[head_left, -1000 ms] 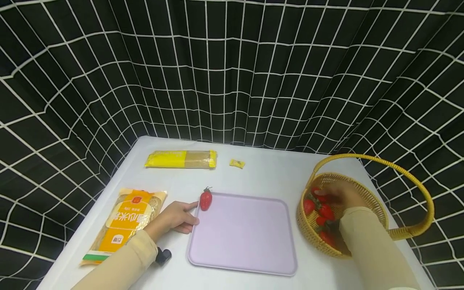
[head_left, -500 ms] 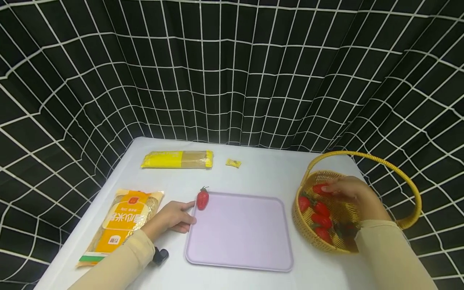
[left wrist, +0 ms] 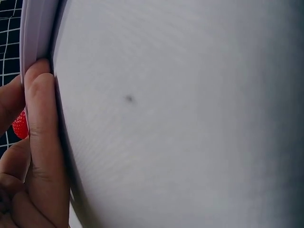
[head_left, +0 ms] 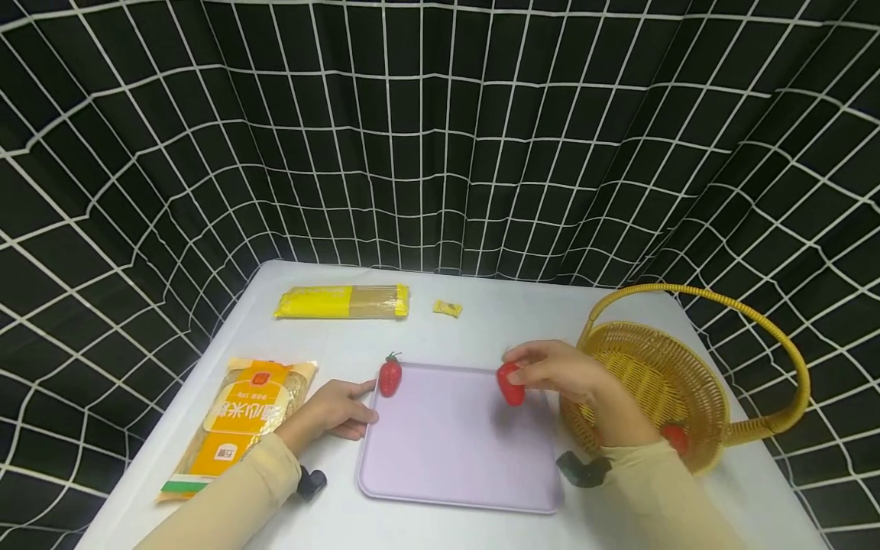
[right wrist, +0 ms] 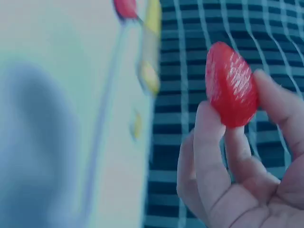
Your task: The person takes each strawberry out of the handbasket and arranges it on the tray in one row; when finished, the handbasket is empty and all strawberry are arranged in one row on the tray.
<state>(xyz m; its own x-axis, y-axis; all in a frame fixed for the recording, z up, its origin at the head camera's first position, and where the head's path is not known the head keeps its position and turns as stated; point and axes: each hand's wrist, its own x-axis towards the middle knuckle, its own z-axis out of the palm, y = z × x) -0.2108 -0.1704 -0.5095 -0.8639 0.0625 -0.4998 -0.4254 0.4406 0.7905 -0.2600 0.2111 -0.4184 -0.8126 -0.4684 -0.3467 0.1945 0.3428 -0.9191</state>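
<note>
My right hand (head_left: 560,374) pinches a red strawberry (head_left: 511,383) between thumb and fingertips, above the far right corner of the lilac tray (head_left: 461,443). The right wrist view shows this strawberry (right wrist: 231,85) held clear, its tapered end up. At the tray's left edge my left hand (head_left: 337,411) grips the rim, with fingers (left wrist: 42,123) on either side of it. Another strawberry (head_left: 389,376) lies in the tray's far left corner, its leafy stem over the rim. To the right stands a wicker basket (head_left: 694,382); one strawberry (head_left: 675,438) shows inside, and my right forearm hides part of it.
An orange bag of grain (head_left: 237,420) lies left of the tray, beneath my left forearm. Behind the tray are a yellow noodle packet (head_left: 344,302) and a small yellow wrapped piece (head_left: 448,308). The basket's tall handle (head_left: 770,328) arches up. A black gridded curtain (head_left: 440,137) surrounds the table.
My right hand has lifted a strawberry out of the basket and carried it left, over the tray. My left hand has stayed at the tray's left edge.
</note>
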